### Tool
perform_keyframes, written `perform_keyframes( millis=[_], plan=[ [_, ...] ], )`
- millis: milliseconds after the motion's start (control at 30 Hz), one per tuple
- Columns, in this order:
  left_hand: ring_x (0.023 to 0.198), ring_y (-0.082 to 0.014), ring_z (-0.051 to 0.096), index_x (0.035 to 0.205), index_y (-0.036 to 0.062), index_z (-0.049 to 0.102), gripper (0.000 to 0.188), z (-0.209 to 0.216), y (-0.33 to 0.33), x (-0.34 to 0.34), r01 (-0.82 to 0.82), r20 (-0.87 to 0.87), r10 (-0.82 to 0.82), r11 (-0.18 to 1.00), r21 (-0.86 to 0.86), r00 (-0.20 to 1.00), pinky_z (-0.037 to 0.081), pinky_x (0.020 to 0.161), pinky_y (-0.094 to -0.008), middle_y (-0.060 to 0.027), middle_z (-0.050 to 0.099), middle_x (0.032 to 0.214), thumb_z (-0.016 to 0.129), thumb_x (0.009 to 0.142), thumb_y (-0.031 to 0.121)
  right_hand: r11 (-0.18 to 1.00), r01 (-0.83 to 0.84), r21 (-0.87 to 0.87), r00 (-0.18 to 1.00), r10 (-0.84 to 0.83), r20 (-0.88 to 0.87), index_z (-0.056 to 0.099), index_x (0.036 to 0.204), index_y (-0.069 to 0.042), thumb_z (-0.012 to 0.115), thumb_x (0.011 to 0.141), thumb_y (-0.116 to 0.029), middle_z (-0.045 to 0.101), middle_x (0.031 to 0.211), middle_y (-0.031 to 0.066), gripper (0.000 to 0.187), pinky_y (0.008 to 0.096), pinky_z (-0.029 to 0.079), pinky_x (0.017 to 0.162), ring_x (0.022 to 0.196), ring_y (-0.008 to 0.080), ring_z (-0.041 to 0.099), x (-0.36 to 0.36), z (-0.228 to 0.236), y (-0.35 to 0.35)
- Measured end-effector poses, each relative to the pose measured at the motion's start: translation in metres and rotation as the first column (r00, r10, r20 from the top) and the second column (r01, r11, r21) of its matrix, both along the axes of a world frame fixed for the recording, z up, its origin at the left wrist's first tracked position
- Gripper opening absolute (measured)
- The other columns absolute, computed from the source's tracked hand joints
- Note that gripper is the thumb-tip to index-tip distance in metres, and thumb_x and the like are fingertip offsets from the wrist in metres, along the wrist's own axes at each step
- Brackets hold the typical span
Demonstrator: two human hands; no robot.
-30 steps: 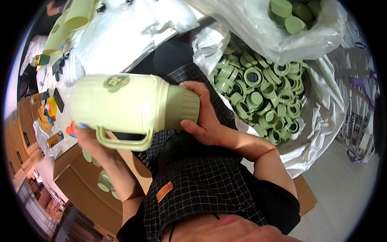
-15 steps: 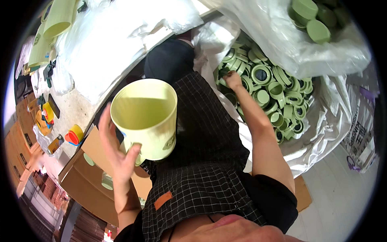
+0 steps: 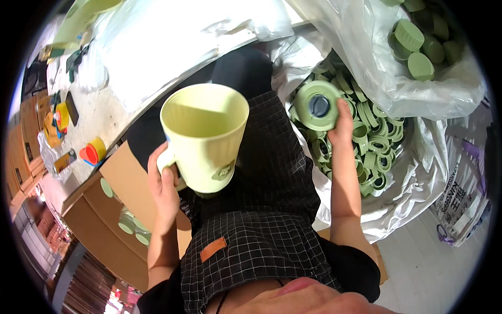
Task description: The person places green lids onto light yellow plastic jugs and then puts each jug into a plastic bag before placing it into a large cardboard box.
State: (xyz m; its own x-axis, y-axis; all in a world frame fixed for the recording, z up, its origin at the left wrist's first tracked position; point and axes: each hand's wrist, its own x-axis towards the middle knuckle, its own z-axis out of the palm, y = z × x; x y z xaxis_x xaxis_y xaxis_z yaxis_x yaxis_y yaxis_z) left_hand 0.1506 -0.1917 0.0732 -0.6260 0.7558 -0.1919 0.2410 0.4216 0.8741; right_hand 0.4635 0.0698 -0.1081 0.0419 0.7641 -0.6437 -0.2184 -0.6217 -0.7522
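Note:
My left hand (image 3: 166, 186) is closed around the handle of a pale green pitcher (image 3: 206, 157), held upright over my lap with its wide mouth uncovered. A round emblem marks its side. In my right hand (image 3: 342, 123) is a green lid (image 3: 305, 99), gripped at its edge, a dark oval in its middle. That lid is above a heap of similar green lids and rings (image 3: 380, 142), which fills a large white woven sack (image 3: 418, 180) to my right. The pitcher and the held lid are apart.
A clear plastic bag (image 3: 361, 68) of green caps (image 3: 409, 35) lies at upper right. On the left, a cardboard box (image 3: 97, 220) has green pieces inside. Plastic sheeting (image 3: 172, 42) covers the worktable, where a yellow and red roll (image 3: 94, 150) rests.
My right hand has come up out of the heap with a lid. My left hand has shifted the pitcher rightward and now wraps its handle.

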Motion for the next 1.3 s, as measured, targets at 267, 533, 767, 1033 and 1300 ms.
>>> perform_keyframes(
  millis=[267, 533, 767, 1033, 1300],
  plan=[
    [0.12, -0.0244, 0.058, 0.132, -0.0007, 0.054, 0.044, 0.008, -0.007, 0.002, 0.145, 0.12, -0.172, 0.967, 0.211, 0.978, 0.044, 0.103, -0.0364, -0.0171, 0.058, 0.138, 0.051, 0.102, 0.031, 0.504, -0.575, 0.645, 0.747, 0.002, 0.665, 0.06, 0.123, -0.002, 0.066, 0.09, -0.022, 0.054, 0.108, 0.0133, 0.039, 0.0383, 0.041, 0.094, 0.102, 0.0274, 0.05, -0.07, 0.079, -0.07],
    [0.125, -0.0292, 0.058, 0.131, 0.0027, 0.056, 0.035, 0.009, -0.011, 0.002, 0.247, 0.057, -0.28, 0.913, 0.324, 0.958, 0.044, 0.104, -0.0388, -0.0194, 0.057, 0.139, 0.054, 0.098, 0.013, 0.596, -0.54, 0.595, 0.842, 0.382, 0.381, 0.056, 0.132, 0.004, 0.06, 0.097, -0.035, 0.062, 0.125, 0.0171, 0.053, 0.0344, 0.048, 0.094, 0.11, 0.0225, 0.061, -0.063, 0.104, -0.06],
    [0.122, -0.0287, 0.06, 0.13, 0.0017, 0.056, 0.038, 0.018, -0.017, 0.002, 0.28, 0.204, -0.357, 0.902, 0.33, 0.912, 0.047, 0.103, -0.037, -0.0197, 0.056, 0.141, 0.059, 0.092, -0.001, -0.253, -0.643, 0.723, 0.508, 0.566, 0.65, 0.07, 0.119, -0.003, 0.078, 0.077, -0.044, 0.053, 0.085, 0.0065, 0.059, 0.0332, 0.042, 0.067, 0.075, 0.0226, 0.051, -0.117, 0.215, -0.061],
    [0.122, -0.0308, 0.061, 0.131, 0.004, 0.055, 0.04, 0.001, -0.023, 0.001, 0.222, 0.26, -0.311, 0.92, 0.322, 0.914, 0.049, 0.101, -0.037, -0.0189, 0.058, 0.138, 0.063, 0.094, 0.014, -0.212, -0.678, 0.704, 0.49, 0.583, 0.648, 0.069, 0.118, 0.0, 0.075, 0.083, -0.038, 0.052, 0.081, 0.0067, 0.052, 0.0334, 0.042, 0.067, 0.074, 0.0204, 0.051, -0.105, 0.21, -0.075],
    [0.112, -0.0371, 0.064, 0.136, 0.0044, 0.05, 0.055, 0.02, -0.031, 0.028, 0.269, -0.06, -0.263, 0.949, 0.162, 0.963, 0.053, 0.093, -0.0405, -0.0199, 0.049, 0.145, 0.07, 0.087, 0.016, -0.127, -0.863, 0.489, 0.359, 0.525, 0.771, 0.059, 0.127, 0.006, 0.063, 0.093, -0.037, 0.049, 0.087, 0.0113, 0.055, 0.0335, 0.044, 0.071, 0.078, 0.0237, 0.052, -0.125, 0.24, -0.089]
  ],
)
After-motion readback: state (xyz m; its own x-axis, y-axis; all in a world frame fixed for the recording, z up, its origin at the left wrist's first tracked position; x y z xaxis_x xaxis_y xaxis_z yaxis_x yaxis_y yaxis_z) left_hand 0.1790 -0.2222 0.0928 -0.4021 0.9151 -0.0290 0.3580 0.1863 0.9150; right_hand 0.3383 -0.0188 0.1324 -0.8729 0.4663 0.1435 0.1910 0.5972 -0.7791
